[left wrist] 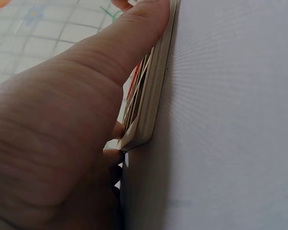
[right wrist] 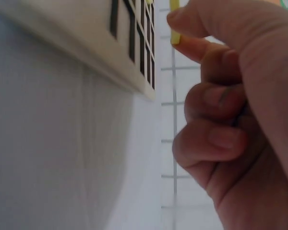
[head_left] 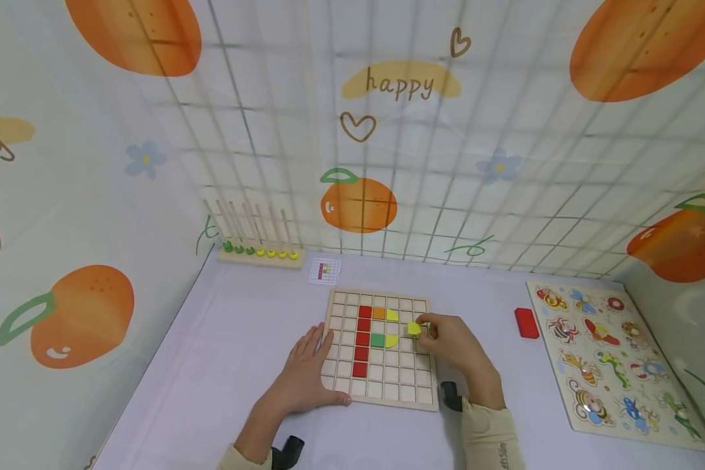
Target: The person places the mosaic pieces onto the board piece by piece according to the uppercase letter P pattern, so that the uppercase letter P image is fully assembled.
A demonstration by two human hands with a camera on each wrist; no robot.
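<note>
A wooden grid board lies on the table. Several red square tiles form a column in it, with an orange tile and a green tile beside them. Two yellow rounded tiles, an upper tile and a lower tile, sit to their right. My right hand pinches another yellow rounded tile between thumb and forefinger, above the board's right side. Against the board's near left corner rests my left hand, fingers extended along the left edge, thumb on the front edge.
Behind the board lies a small pattern card. A wooden peg stand with green and yellow beads stands at the back left. Off to the right are a red block and an insect picture puzzle. Printed curtains surround the table.
</note>
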